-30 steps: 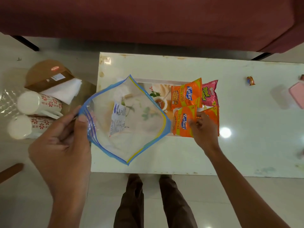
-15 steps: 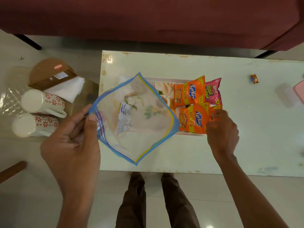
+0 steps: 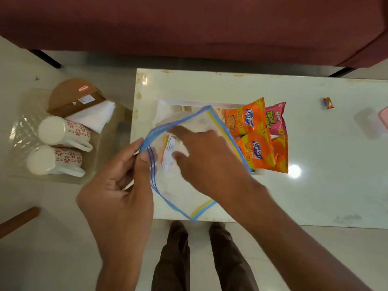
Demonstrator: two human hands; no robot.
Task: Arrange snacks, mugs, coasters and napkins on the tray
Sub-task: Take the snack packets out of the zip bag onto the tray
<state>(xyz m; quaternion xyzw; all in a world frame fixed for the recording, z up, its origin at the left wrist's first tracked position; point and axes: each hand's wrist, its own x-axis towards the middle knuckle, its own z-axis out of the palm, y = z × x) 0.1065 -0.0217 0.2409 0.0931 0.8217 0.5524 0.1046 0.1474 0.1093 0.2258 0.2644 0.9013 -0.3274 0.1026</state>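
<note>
A clear zip bag (image 3: 180,185) with blue and yellow edges hangs over the left half of the white tray (image 3: 165,106) on the table. My left hand (image 3: 121,185) pinches the bag's zip edge. My right hand (image 3: 201,156) lies on the bag with its fingers apart, near a paper label. Two orange snack packets (image 3: 243,120) (image 3: 258,153), a pink one (image 3: 275,118) and a further orange one (image 3: 280,153) lie on the tray's right side. Two white mugs (image 3: 63,131) (image 3: 52,160) with red flowers lie on their sides at the left, beside white napkins (image 3: 94,117) and a brown coaster box (image 3: 77,97).
The mugs, napkins and box rest in a clear bin (image 3: 19,131) on the floor, left of the pale table (image 3: 325,164). A small sweet wrapper (image 3: 328,102) and a pink object (image 3: 384,119) lie at the table's right. A maroon sofa (image 3: 189,28) stands behind. My legs (image 3: 199,259) show below.
My right hand left the orange packets and came left onto the zip bag. The left hand with the bag moved right, closer over the tray.
</note>
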